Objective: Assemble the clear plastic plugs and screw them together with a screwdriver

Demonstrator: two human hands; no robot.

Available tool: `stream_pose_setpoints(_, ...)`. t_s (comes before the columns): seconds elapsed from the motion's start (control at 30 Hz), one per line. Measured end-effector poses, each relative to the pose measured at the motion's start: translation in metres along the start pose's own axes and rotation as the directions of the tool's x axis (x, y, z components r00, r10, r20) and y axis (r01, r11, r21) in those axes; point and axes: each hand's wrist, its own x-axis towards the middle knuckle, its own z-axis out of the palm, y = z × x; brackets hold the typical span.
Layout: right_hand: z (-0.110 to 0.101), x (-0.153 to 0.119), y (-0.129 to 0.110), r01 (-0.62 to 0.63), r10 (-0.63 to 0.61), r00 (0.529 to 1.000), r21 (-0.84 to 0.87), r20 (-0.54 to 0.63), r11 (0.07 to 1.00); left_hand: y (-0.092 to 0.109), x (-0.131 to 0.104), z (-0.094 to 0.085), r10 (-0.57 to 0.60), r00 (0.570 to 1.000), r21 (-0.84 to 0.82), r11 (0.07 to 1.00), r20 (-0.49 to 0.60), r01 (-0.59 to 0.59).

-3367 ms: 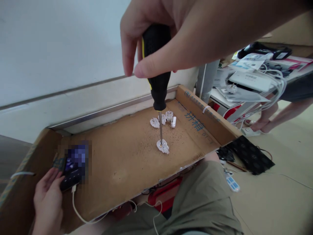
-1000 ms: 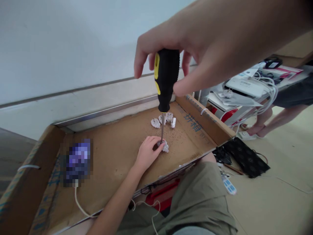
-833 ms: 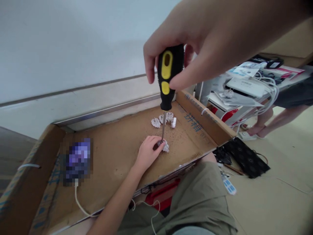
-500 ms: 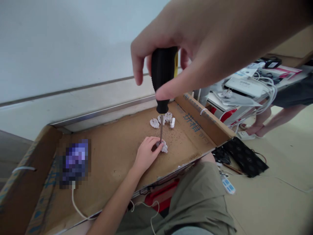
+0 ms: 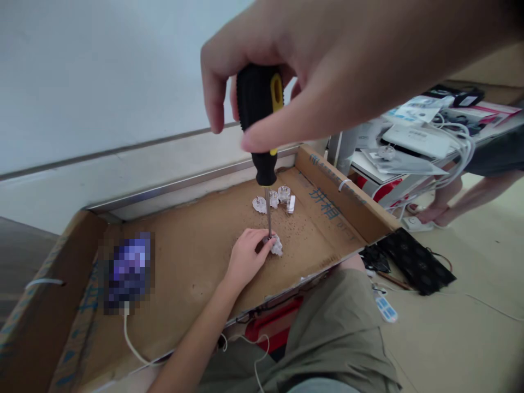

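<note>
My right hand [image 5: 278, 82] is wrapped round the black and yellow handle of a screwdriver [image 5: 260, 109], high over a cardboard tray [image 5: 184, 262]. The shaft points down, and its tip meets a small clear plastic piece [image 5: 277, 245] on the tray floor. My left hand [image 5: 248, 256] pinches that piece from the left, fingertips close to the screwdriver tip. Just behind lie several similar clear plug-like pieces [image 5: 259, 204], some with metal pins upward. Whether the tip sits in a screw cannot be made out.
A pixelated purple object [image 5: 129, 270] with a white cable lies at the tray's left. The tray has raised cardboard sides [image 5: 347, 202]. At right are a cluttered table [image 5: 376, 170], another person's legs [image 5: 462, 196] and a power strip [image 5: 385, 307].
My right hand and the screwdriver handle have moved a little left and up, and the handle has turned, showing more yellow. The view has shifted slightly. My left hand keeps its pinch.
</note>
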Motion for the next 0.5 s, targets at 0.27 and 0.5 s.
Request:
stream_pose_setpoints(0.27, -0.001, -0.002, 0.019, 0.115, -0.114, 0.993, -0.003, 0.025, 0.993, 0.000, -0.001, 0.001, -0.012, 1.000, -0.004, 1.000, -0.003, 0.012)
stream_pose_setpoints(0.5, -0.002, -0.009, 0.042, 0.153, -0.152, 0.988, 0.139, -0.017, 0.978, 0.000, -0.002, 0.003, -0.016, 1.000, -0.044, 0.999, -0.014, 0.015)
